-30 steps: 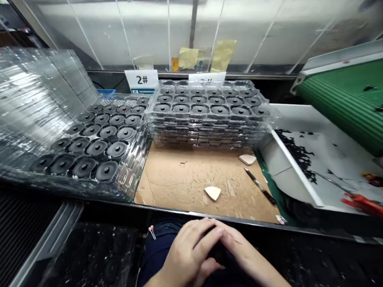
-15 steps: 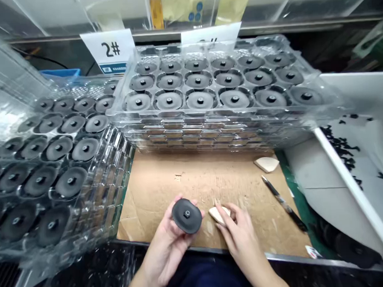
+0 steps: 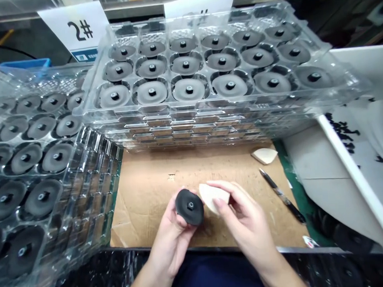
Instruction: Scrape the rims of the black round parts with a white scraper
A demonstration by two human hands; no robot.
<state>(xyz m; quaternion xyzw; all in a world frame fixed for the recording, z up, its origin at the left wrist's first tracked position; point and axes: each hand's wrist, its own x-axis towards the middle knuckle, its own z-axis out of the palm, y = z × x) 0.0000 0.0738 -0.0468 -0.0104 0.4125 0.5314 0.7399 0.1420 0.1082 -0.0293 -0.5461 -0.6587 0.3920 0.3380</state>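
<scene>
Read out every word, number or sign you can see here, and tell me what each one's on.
"2#" on the white card.
"#" on the second white card, with anything before it blurred behind the clear plastic tray.
Blue strip under "2#": print too small to read.
Small sticker near the bench edge: too small to read.
</scene>
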